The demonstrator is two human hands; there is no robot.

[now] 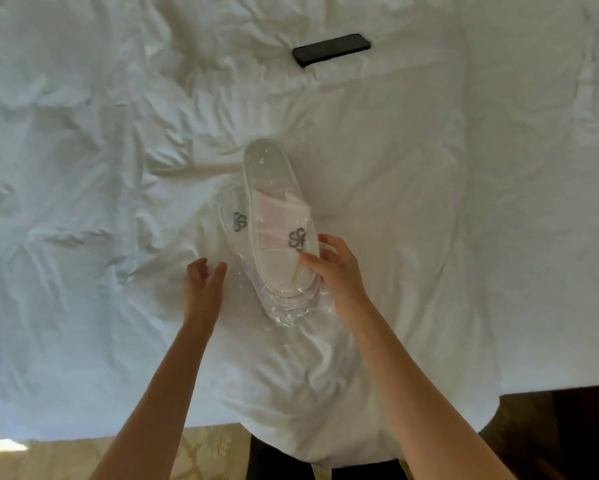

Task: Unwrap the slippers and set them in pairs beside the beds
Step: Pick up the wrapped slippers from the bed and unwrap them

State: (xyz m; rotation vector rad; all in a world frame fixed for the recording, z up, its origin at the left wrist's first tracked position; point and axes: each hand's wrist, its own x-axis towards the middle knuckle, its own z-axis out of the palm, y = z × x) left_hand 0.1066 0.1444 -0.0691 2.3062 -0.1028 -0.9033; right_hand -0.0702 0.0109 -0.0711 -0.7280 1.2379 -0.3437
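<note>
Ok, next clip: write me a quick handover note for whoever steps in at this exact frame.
Right hand: gripping the toe end of the wrapped slippers, thumb on top.
Left hand: open, beside the plastic wrap, holding nothing.
Slippers: stacked together, lying on the white bed, still in the wrap; a black phone lies further up the bed.
Done: nothing unwrapped yet.
Left: pull off the wrap, separate the slippers, set pairs beside the beds.

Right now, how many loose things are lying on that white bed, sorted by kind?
White cloth slippers with grey logos: 2, one lying on top of the other.
Clear plastic wrapper: 1, around the slippers.
Flat black rectangular phone: 1, lying apart, farther up the white bed.
Total: 4.
</note>
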